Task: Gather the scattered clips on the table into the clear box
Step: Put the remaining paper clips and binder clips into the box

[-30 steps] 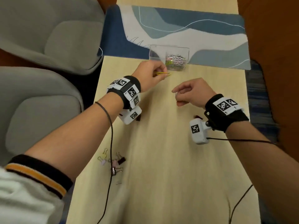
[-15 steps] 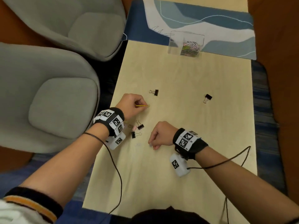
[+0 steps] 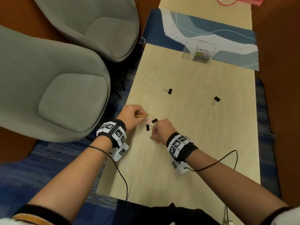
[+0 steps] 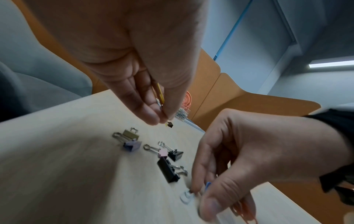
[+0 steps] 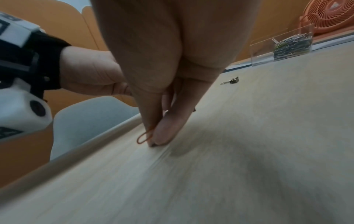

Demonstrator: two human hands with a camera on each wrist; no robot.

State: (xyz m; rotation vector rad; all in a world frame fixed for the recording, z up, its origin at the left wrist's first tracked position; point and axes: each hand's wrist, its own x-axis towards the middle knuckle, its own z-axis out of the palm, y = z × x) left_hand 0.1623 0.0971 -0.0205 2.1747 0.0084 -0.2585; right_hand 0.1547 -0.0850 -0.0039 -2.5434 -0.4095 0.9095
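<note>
Light wood tabletop in front of me: a bunch of binder clips near my edge, two black ones farther out, clear box at the far end on a blue mat.

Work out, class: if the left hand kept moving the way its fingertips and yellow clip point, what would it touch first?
Probably the nearest black binder clip, just beyond the yellow clip that the left hand pinches; height above the table is unclear.

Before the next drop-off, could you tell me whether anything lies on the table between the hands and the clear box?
Only two black binder clips lie on the table between, both low and apart; the way to the clear box looks open.
</note>
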